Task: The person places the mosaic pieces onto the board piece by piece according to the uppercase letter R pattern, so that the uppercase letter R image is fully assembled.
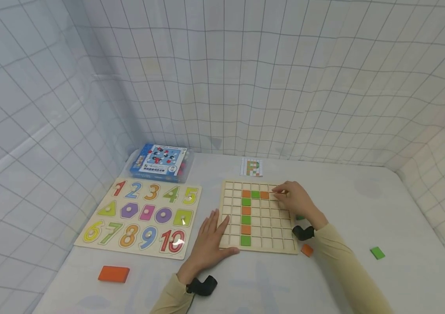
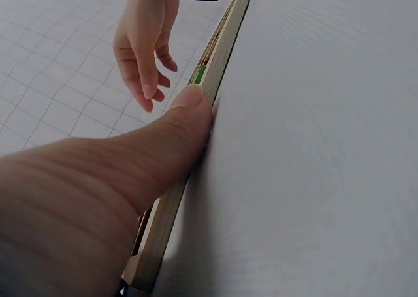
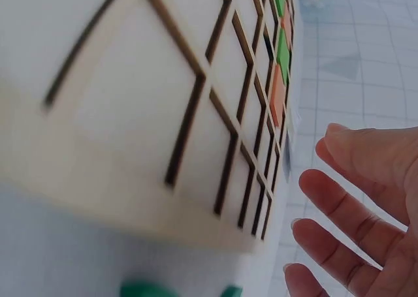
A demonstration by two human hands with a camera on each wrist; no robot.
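A wooden grid board point(image 1: 266, 221) lies in the middle of the head view, with orange and green square tiles set in a column and along a short top row. My left hand point(image 1: 208, 244) rests at its left front corner, fingers spread, and the thumb point(image 2: 189, 111) presses the front edge. Over the upper right cells hovers my right hand point(image 1: 297, 199), its fingers loosely bent and holding nothing. The orange tile point(image 1: 264, 195) ending the top row is just left of those fingertips. Beside the board lie a loose orange tile point(image 1: 307, 250) and a green tile point(image 1: 300, 217), partly hidden by the right wrist.
Behind the board lies a small pattern card point(image 1: 251, 167). On the left are a number and shape puzzle board point(image 1: 155, 183), a boxed set point(image 1: 161, 162) and an orange block point(image 1: 113, 274). Another green tile point(image 1: 377, 252) lies far right. Gridded sheets enclose the table.
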